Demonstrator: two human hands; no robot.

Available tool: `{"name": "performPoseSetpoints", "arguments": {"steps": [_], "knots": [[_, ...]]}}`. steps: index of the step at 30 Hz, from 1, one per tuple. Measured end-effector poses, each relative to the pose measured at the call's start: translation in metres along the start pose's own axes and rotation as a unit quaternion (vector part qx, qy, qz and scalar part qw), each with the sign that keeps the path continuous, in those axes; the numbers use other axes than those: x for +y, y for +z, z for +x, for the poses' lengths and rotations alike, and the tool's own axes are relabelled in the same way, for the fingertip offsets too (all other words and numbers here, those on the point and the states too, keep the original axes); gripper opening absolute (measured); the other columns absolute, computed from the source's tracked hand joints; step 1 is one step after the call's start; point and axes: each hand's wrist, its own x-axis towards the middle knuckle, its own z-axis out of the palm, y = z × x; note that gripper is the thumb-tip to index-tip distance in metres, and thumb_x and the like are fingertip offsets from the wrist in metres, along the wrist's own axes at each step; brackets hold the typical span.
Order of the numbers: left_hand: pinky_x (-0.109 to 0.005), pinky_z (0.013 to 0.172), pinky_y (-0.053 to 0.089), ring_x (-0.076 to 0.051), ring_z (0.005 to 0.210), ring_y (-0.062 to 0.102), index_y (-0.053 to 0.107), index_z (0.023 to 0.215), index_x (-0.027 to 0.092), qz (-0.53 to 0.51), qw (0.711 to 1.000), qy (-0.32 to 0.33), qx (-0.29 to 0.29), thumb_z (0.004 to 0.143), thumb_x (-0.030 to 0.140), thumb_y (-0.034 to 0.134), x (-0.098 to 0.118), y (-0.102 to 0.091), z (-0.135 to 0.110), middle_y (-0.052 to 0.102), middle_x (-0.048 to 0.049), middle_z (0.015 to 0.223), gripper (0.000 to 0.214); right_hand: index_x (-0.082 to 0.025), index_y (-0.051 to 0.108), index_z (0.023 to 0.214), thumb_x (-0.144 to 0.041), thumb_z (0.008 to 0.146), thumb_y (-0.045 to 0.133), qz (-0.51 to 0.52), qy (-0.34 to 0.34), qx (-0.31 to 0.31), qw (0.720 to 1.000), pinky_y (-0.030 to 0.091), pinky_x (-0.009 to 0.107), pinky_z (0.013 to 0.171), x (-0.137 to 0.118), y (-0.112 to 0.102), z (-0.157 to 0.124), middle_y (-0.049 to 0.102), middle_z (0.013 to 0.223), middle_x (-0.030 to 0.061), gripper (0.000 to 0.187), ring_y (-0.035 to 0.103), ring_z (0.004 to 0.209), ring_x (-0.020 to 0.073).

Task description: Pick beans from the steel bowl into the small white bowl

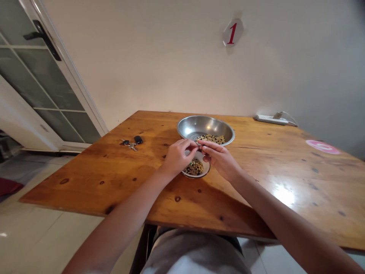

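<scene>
My left hand (180,155) and my right hand (218,155) meet fingertip to fingertip above a small white bowl (206,167). Both are closed in a pinch, and whatever lies between the fingertips is too small to make out. Inside the small bowl is a heap of little gold and dark pieces (194,168), like beads. Just behind it stands a wide steel basin (188,127), with more gold and dark pieces (214,139) gathered at its front right. My fingers partly cover the near rim of the basin and the far rim of the bowl.
A bunch of keys (132,144) with a black fob lies left on the wooden table (114,179). A white power strip (271,119) with a plug sits at the back right, near a pink round sticker (323,147). The wall (159,57) rises behind; a door (54,72) is at left.
</scene>
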Motion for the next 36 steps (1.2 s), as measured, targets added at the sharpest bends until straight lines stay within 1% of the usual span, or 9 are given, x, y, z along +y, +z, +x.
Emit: {"name": "performPoseSetpoints", "arguments": {"steps": [4, 9, 13, 17, 22, 25, 28, 32, 36], "knots": [[-0.026, 0.075, 0.048, -0.014, 0.077, 0.06, 0.061, 0.079, 0.018, 0.01, 0.999, 0.032, 0.011, 0.084, 0.019, 0.055, 0.0019, -0.0009, 0.0001, 0.067, -0.0031, 0.079, 0.008, -0.03, 0.075, 0.092, -0.03, 0.071, 0.072, 0.023, 0.004, -0.012, 1.0, 0.043, 0.024, 0.059, -0.0006, -0.0011, -0.0012, 0.065, 0.088, 0.0025, 0.02, 0.051, 0.073, 0.0118], [-0.026, 0.073, 0.046, -0.014, 0.074, 0.057, 0.06, 0.079, 0.019, 0.028, 0.999, 0.04, 0.002, 0.086, 0.021, 0.052, 0.0042, -0.0033, -0.0001, 0.065, -0.0025, 0.076, 0.01, -0.031, 0.074, 0.094, -0.031, 0.072, 0.071, 0.034, 0.022, -0.002, 0.999, 0.045, 0.025, 0.059, 0.0009, -0.0036, -0.0011, 0.065, 0.093, 0.0032, 0.023, 0.053, 0.076, 0.0129], [-0.026, 0.073, 0.045, -0.014, 0.073, 0.055, 0.06, 0.079, 0.019, 0.046, 0.998, 0.053, 0.004, 0.087, 0.021, 0.051, 0.0053, -0.0046, -0.0005, 0.064, -0.0024, 0.075, 0.012, -0.032, 0.072, 0.099, -0.034, 0.074, 0.07, 0.037, 0.024, -0.03, 0.999, 0.045, 0.024, 0.058, 0.0018, -0.0072, -0.0009, 0.064, 0.096, 0.0022, 0.025, 0.052, 0.077, 0.0122], [-0.026, 0.072, 0.045, -0.014, 0.074, 0.054, 0.059, 0.079, 0.019, 0.058, 0.996, 0.062, 0.009, 0.087, 0.02, 0.05, 0.0058, -0.0055, -0.0008, 0.064, -0.0025, 0.075, 0.013, -0.033, 0.072, 0.1, -0.036, 0.077, 0.067, 0.034, 0.03, -0.049, 0.998, 0.045, 0.024, 0.058, 0.001, -0.0091, -0.0012, 0.062, 0.098, 0.0023, 0.024, 0.051, 0.077, 0.0124], [-0.027, 0.075, 0.044, -0.014, 0.075, 0.054, 0.06, 0.08, 0.019, 0.079, 0.993, 0.085, 0.01, 0.089, 0.02, 0.047, 0.0066, -0.0067, -0.001, 0.064, -0.0026, 0.076, 0.016, -0.031, 0.072, 0.101, -0.033, 0.079, 0.066, 0.071, 0.043, -0.053, 0.995, 0.044, 0.022, 0.057, 0.0002, -0.0088, -0.0015, 0.06, 0.092, 0.0017, 0.023, 0.05, 0.075, 0.0108], [-0.028, 0.076, 0.044, -0.015, 0.077, 0.055, 0.06, 0.082, 0.02, 0.092, 0.992, 0.087, 0.005, 0.09, 0.021, 0.047, 0.0078, -0.007, -0.0016, 0.065, -0.0027, 0.077, 0.016, -0.032, 0.072, 0.1, -0.034, 0.079, 0.066, 0.079, 0.046, -0.056, 0.994, 0.043, 0.022, 0.056, -0.0008, -0.0082, -0.0021, 0.06, 0.091, 0.0014, 0.022, 0.049, 0.073, 0.0107], [-0.028, 0.077, 0.044, -0.015, 0.078, 0.056, 0.06, 0.082, 0.02, 0.098, 0.99, 0.1, 0.013, 0.09, 0.021, 0.047, 0.0089, -0.0072, -0.0023, 0.066, -0.0027, 0.078, 0.016, -0.033, 0.072, 0.099, -0.037, 0.078, 0.067, 0.075, 0.049, -0.066, 0.994, 0.042, 0.023, 0.055, -0.0019, -0.0074, -0.0031, 0.059, 0.089, 0.0014, 0.023, 0.049, 0.072, 0.0112], [-0.027, 0.076, 0.045, -0.015, 0.076, 0.055, 0.06, 0.081, 0.019, 0.103, 0.988, 0.116, 0.024, 0.09, 0.02, 0.048, 0.0098, -0.0079, -0.0022, 0.066, -0.0029, 0.077, 0.016, -0.031, 0.072, 0.099, -0.038, 0.076, 0.068, 0.071, 0.052, -0.072, 0.993, 0.042, 0.023, 0.054, -0.0029, -0.006, -0.0041, 0.058, 0.089, 0.0024, 0.024, 0.048, 0.071, 0.0118], [-0.027, 0.073, 0.045, -0.014, 0.074, 0.055, 0.061, 0.08, 0.019, 0.115, 0.985, 0.126, 0.029, 0.089, 0.019, 0.049, 0.0084, -0.0071, -0.0015, 0.066, -0.0025, 0.076, 0.014, -0.03, 0.073, 0.099, -0.036, 0.077, 0.068, 0.091, 0.054, -0.069, 0.992, 0.041, 0.021, 0.052, -0.0027, -0.0052, -0.0041, 0.056, 0.087, 0.0024, 0.023, 0.046, 0.069, 0.0109]]}}
